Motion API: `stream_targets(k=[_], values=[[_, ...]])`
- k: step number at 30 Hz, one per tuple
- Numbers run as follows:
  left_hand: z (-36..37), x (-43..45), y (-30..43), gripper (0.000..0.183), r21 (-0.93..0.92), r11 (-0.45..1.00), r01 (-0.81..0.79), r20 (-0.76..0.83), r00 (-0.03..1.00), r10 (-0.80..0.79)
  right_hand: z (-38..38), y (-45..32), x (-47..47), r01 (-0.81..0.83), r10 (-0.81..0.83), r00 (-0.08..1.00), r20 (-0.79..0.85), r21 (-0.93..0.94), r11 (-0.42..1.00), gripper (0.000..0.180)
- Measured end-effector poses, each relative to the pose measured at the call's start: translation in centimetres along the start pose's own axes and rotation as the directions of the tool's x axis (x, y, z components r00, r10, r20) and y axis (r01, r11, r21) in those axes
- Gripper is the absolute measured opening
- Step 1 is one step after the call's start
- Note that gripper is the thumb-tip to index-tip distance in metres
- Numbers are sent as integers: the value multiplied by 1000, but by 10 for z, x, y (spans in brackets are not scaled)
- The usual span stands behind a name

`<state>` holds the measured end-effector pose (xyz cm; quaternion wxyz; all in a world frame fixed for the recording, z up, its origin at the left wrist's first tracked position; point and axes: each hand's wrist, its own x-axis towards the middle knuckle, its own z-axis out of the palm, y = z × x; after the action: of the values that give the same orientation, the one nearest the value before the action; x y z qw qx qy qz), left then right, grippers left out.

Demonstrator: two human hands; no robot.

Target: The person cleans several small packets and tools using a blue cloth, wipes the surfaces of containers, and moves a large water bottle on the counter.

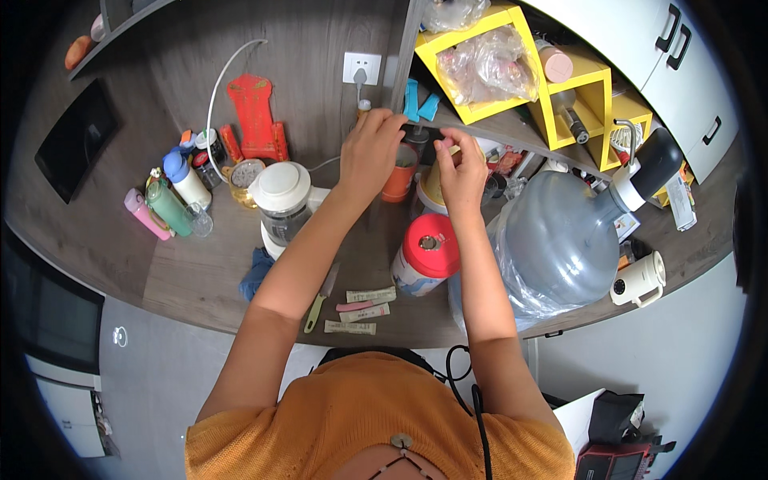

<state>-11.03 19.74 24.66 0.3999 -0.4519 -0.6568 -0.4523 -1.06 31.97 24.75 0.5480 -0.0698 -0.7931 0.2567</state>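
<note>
My left hand (371, 150) reaches over the back of the desk with its fingers bent down. An orange container (398, 179) stands just below its fingertips, and a small bottle (363, 107) is behind it. My right hand (463, 171) is raised over a yellow canister (431, 187), thumb and fingers curled close together. Something small and pinkish shows at its fingertips; whether it is held is unclear. A dark-lidded jar (416, 137) is between the hands. Nearer me, a tub with a red lid (429, 246) stands beside my right forearm.
A large water bottle (558, 234) with a pump is right; a glass kettle (282, 204) is left. A green-handled knife (321, 300), thin packets (371, 294) and a pink strip (355, 306) lie in front. Yellow cube shelves (543, 114) stand at back right.
</note>
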Motion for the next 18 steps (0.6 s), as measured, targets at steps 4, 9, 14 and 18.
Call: stream_targets(k=[4, 9, 14, 18], values=[[0, 10, 3, 21, 50, 999, -16, 15, 1000, 15, 2, -7, 9, 91, -88, 995, 44, -77, 993, 25], [8, 13, -3, 23, 243, 967, -82, 128, 990, 52, 4, -11, 16, 125, -44, 970, 240, -333, 935, 27], [7, 9, 1, 29, 310, 950, -20, 232, 971, -56, 4, -9, 14, -9, 81, 969, 235, -294, 956, 34], [4, 8, 5, 38, 262, 964, 39, 278, 954, -114, 2, -4, 13, -28, 93, 968, 232, -269, 963, 36]])
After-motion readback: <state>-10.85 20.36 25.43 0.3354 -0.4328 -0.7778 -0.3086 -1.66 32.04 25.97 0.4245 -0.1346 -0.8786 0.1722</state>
